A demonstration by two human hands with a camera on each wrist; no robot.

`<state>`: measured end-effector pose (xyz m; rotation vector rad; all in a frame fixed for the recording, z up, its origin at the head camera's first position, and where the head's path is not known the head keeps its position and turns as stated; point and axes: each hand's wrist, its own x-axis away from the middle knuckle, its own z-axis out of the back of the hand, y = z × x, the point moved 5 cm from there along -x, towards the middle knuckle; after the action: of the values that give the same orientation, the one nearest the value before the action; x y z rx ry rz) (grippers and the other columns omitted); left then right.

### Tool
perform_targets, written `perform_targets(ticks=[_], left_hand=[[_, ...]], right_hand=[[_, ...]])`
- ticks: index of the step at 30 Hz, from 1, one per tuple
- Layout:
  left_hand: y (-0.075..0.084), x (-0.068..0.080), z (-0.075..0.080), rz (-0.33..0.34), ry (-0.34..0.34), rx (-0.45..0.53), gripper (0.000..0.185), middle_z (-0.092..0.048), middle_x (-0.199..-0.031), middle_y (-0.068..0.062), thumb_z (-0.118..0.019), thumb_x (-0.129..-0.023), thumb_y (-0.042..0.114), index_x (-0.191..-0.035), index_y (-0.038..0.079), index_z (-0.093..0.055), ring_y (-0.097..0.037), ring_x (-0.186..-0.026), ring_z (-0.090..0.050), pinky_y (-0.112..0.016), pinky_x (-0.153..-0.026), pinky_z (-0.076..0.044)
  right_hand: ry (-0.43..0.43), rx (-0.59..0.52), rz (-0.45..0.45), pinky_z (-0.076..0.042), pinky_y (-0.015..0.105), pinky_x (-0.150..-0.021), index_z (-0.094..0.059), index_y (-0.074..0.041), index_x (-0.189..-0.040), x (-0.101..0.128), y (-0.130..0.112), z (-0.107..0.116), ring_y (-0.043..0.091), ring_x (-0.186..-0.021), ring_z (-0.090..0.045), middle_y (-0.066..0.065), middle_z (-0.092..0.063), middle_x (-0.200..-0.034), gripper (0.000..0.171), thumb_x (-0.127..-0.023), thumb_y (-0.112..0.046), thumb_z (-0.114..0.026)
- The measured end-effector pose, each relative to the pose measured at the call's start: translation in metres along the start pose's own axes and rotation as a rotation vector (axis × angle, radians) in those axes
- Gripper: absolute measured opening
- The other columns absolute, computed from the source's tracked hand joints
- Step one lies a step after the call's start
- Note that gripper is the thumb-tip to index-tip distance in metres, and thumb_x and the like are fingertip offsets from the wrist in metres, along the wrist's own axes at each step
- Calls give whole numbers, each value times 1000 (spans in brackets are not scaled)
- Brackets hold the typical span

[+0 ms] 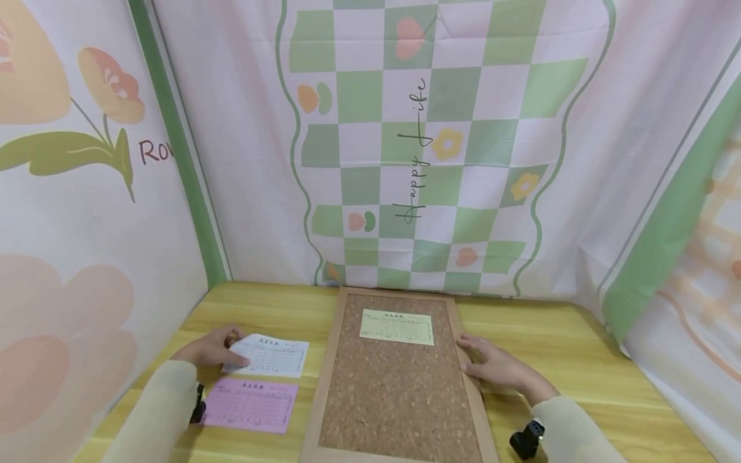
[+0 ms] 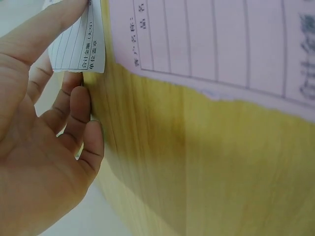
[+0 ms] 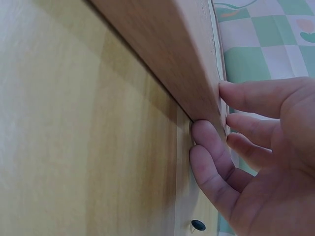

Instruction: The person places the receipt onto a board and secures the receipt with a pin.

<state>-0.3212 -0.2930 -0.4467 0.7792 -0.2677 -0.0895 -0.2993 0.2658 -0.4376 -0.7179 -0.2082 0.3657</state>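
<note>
Pale fabric curtains printed with green checks and flowers [image 1: 365, 99] hang behind a yellowish wood-grain table [image 1: 550, 328]. Thumb and fingers of the left hand [image 1: 210, 347] pinch the left end of a white rectangular printed paper slip [image 1: 276, 357]; a pink rectangular printed paper slip [image 1: 249, 405] lies just nearer the person than those fingers. The right hand [image 1: 502, 368] has loosely bent fingers touching, not closed round, the right edge of a brown wood-framed cork board [image 1: 399, 399]; beyond their tips, leftward, a pale yellow printed paper slip [image 1: 396, 326] lies on the cork. Picking up the white slip seems the step in hand; the next move probably calls for keeping that pinch and bringing it rightward. Hidden are the left fingertips under the paper; the board's near end is cut off, any fastening on the yellow slip cannot be made out, and a small black-headed pin [image 3: 198, 225] near the right fingers shows its point poorly.
</note>
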Motion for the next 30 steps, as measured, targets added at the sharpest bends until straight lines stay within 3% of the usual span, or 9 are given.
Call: perform_targets(ticks=[6,15,24,30], left_hand=[[1,3,1,16,1,11,57,-56,-103,-15,-84,-79,16,-123,1,-50,-28,-92,-52,-39,-78,-42],[-3,-1,1,47,13,-27,90,-57,-120,-23,-87,-77,23,-145,-7,-36,-35,-107,-56,-61,-96,-41],[-2,-4,4,33,34,-52,74,-44,-136,-40,-75,-88,27,-143,-9,-40,-56,-124,-43,-67,-100,-35],[-6,-8,7,36,57,-54,66,-52,-125,-32,-68,-88,19,-141,-8,-42,-46,-114,-51,-65,-96,-38]], right_hand=[[1,32,34,-23,71,-104,-38,9,-148,-1,2,0,61,-135,-22,38,-24,-152,65,-99,-25,-63],[1,-15,23,-20,72,-105,-39,8,-148,-1,3,0,61,-136,-20,38,-23,-153,64,-98,-25,-64],[1,-71,21,-15,71,-108,-38,7,-149,-4,16,-2,57,-141,-16,34,-20,-157,67,-97,-25,-65],[21,-74,14,-17,71,-108,-40,7,-148,-8,21,-3,57,-140,-18,34,-22,-156,65,-96,-23,-67]])
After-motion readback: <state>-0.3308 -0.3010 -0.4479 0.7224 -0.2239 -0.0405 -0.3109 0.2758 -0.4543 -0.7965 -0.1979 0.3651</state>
